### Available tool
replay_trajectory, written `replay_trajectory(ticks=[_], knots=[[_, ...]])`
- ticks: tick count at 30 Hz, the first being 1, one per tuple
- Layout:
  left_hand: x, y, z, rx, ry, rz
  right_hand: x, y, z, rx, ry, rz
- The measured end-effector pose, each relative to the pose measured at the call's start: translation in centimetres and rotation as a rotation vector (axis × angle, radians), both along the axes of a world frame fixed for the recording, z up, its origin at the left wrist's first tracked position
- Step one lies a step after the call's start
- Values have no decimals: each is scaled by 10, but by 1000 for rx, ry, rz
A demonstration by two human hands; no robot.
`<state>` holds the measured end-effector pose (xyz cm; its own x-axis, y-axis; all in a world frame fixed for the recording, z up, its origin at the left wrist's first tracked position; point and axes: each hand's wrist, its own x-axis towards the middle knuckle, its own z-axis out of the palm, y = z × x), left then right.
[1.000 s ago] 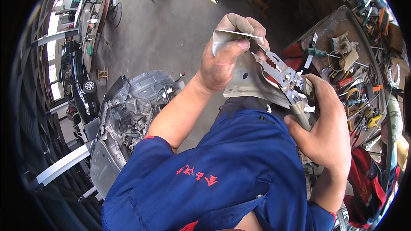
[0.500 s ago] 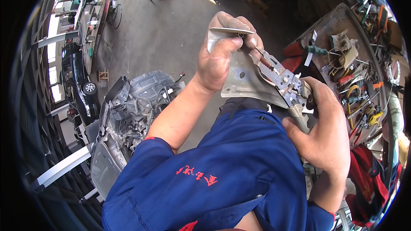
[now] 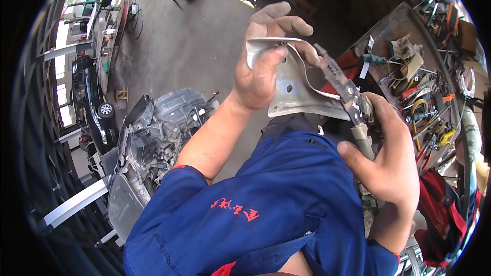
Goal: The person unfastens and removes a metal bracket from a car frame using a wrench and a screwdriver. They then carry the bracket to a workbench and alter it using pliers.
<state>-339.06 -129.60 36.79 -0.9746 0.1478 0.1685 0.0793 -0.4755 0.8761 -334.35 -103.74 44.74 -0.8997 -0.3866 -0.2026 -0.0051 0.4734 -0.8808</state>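
A bent, silvery metal bracket (image 3: 303, 89) with a dark round hole hangs in front of my body. My left hand (image 3: 263, 71) pinches its upper flange, the thumb on the near side and two fingers raised above it. In my right hand (image 3: 386, 156) are metal pliers (image 3: 348, 92), the fingers wrapped round the handles. Their jaws point up and left, beside the bracket's right edge and close to my left fingertips. Blur hides whether the jaws touch the bracket.
At the right stands a metal tray table (image 3: 420, 25) with gloves, screwdrivers and several other tools. A red and dark cloth (image 3: 440, 214) lies below it. Car parts (image 3: 153, 133) are at the left, with a dark car (image 3: 87, 97) beyond.
The pliers have turned in my right hand, so their jaws now show edge-on. My left hand has shifted slightly left with the bracket, and its upper fingers have lifted and spread.
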Motion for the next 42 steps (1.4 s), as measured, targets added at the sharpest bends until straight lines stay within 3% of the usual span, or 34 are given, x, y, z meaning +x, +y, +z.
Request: replay_trajectory(ticks=[3, 7, 9, 15, 20, 26, 33, 34, 37, 42], knots=[[0, 1, -13, -5, 86, -64, 0, 6, -3, -250, -221, -99], [4, 12, -9, 59, 85, -72, -9, 7, -3, -443, -202, -147], [2, 18, -2, -60, 142, -25, -9, 2, -1, -499, -227, -183], [1, 12, 26, -468, 444, -8, -10, 30, 5, -200, 98, 75], [2, 8, 39, -773, 721, 50, 0, 61, 7, -11, 86, 103], [1, 19, 37, -820, 700, 27, 7, 80, -6, -14, 40, 79], [2, 54, 38, -736, 427, 118, 8, 98, -12, -40, 44, 40], [-3, 55, 34, -688, 394, 108, 10, 101, -14, -39, 45, 21], [1, 77, 48, -340, -43, 171, 16, 108, -16, -82, 57, -16], [0, 79, 31, -161, -138, 85, 31, 127, -15, -106, 90, -56]])
